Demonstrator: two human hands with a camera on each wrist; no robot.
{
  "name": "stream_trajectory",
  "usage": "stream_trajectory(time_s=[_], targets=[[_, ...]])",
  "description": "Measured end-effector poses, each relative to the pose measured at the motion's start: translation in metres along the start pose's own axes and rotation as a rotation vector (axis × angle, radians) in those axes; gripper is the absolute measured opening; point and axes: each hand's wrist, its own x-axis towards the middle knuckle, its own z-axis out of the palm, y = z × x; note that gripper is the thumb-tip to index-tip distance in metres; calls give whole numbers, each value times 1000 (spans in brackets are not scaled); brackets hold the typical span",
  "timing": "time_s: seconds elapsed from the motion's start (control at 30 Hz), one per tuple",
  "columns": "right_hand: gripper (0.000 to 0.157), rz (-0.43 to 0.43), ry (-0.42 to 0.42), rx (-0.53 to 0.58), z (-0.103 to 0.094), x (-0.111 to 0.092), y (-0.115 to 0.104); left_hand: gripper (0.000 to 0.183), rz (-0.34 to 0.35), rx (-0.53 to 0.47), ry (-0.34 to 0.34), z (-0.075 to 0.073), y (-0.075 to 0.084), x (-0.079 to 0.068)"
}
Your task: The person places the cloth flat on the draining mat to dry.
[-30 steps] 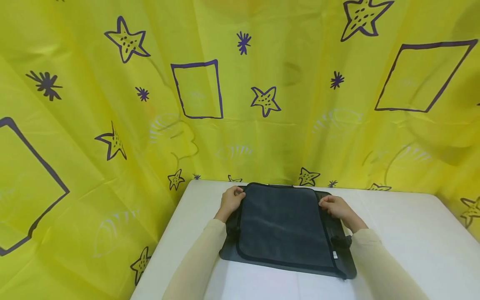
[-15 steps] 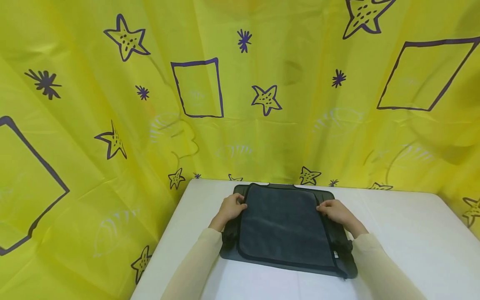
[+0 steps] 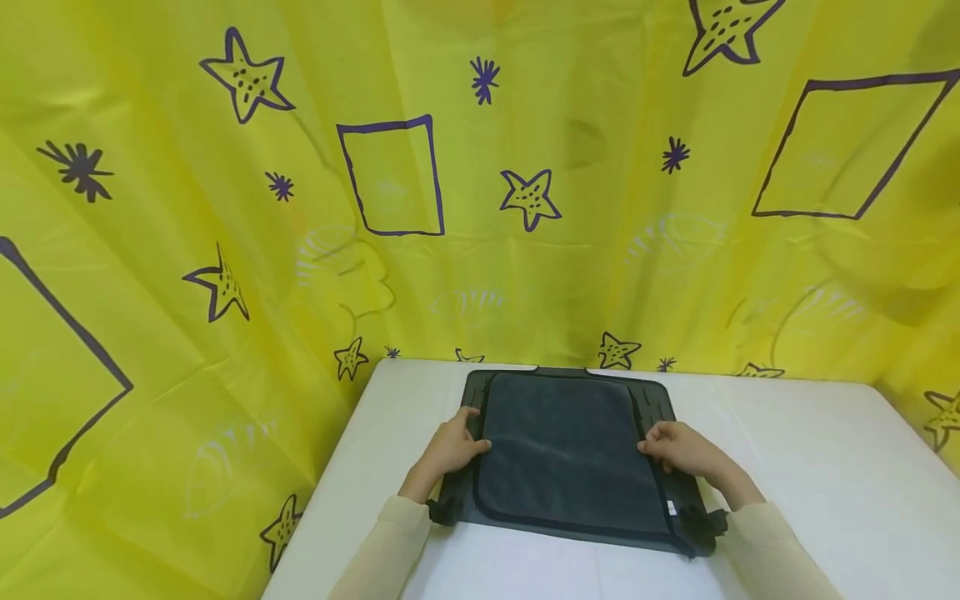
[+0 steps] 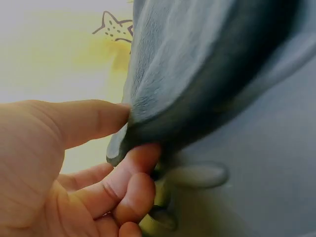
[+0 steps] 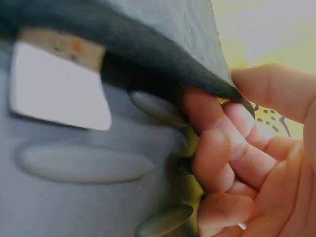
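Note:
A dark blue-grey cloth mat (image 3: 566,454) with black bound edges lies over a larger dark grey plastic board (image 3: 658,398). My left hand (image 3: 450,446) pinches the mat's left edge about midway, thumb on top and fingers beneath, as the left wrist view shows. On the opposite side my right hand (image 3: 678,450) pinches the right edge between thumb and curled fingers. Along both held edges the cloth is raised off the board. Raised oval ridges (image 5: 84,163) show on the board below the lifted cloth in the right wrist view. A white label (image 5: 59,86) hangs from its underside.
Board and mat rest on a white table (image 3: 810,467), near its far edge. Behind and to the left hangs a yellow curtain (image 3: 600,275) printed with dark stars and frames. Black wrist-camera mounts (image 3: 701,525) sit at both cuffs.
Both hands have slid toward the near side along the mat's side edges. The mat's far edge lies lower, leaving more of the board's far rim showing.

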Motion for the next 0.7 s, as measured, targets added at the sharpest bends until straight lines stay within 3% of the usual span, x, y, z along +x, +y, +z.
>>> stream_trajectory(time_s=[0.13, 0.23, 0.43, 0.7], targets=[[24, 14, -27, 20, 2, -12, 0, 76, -13, 23, -34, 2, 3, -10], [26, -26, -60, 28, 3, -19, 3, 75, -1, 39, -41, 2, 5, -14], [23, -128, -110, 45, 2, -29, 7, 59, 27, -9, -57, -1, 4, -16], [22, -162, -91, 9, 5, -35, 10, 31, 76, -41, -71, -4, 2, -18]])
